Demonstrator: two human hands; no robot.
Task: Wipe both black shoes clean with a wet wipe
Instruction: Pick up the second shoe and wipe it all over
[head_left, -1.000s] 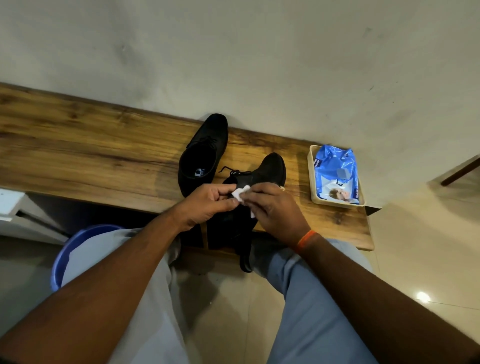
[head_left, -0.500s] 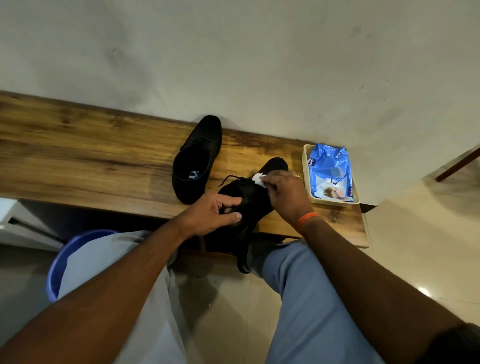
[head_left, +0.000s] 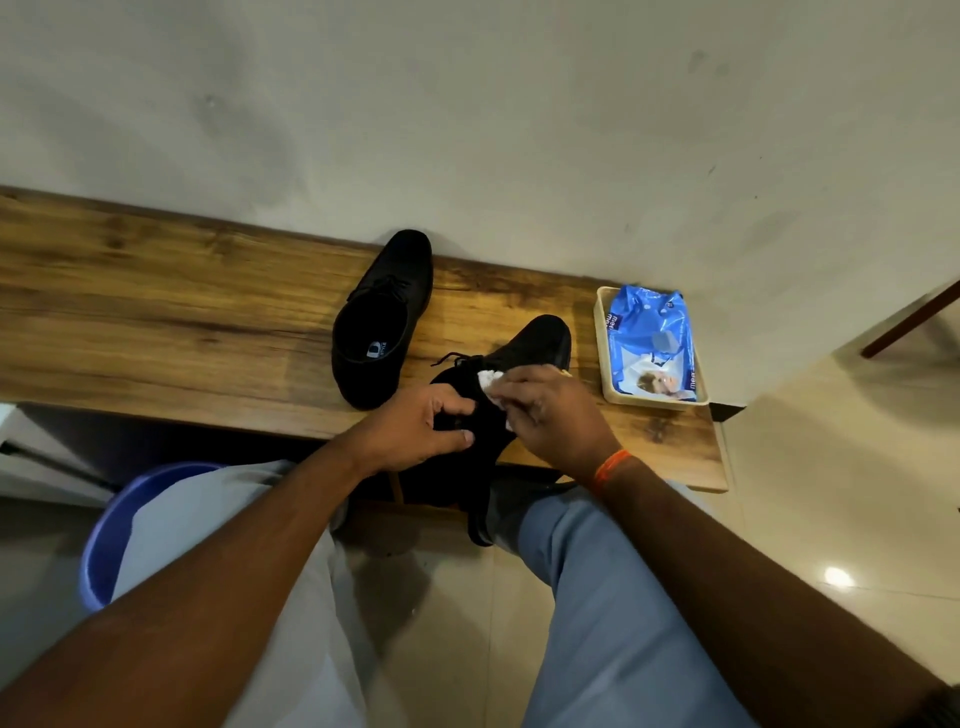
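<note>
Two black lace-up shoes are on a wooden bench (head_left: 156, 322). The left shoe (head_left: 382, 317) rests alone, toe toward the wall. The right shoe (head_left: 530, 348) sits at the bench's front edge with its heel end past it. My left hand (head_left: 415, 426) grips this shoe around its opening. My right hand (head_left: 550, 415) presses a white wet wipe (head_left: 491, 382) on the shoe's laced upper; most of the wipe is hidden under my fingers.
A blue wet wipe pack (head_left: 652, 343) lies in a beige tray (head_left: 602, 353) at the bench's right end. A blue bucket (head_left: 111, 535) stands on the floor at lower left. The wall runs right behind the bench. My knees fill the foreground.
My right hand with the wipe went from the shoe's opening toward the toe, then came back to the laces. My left hand took hold of the shoe and stays there.
</note>
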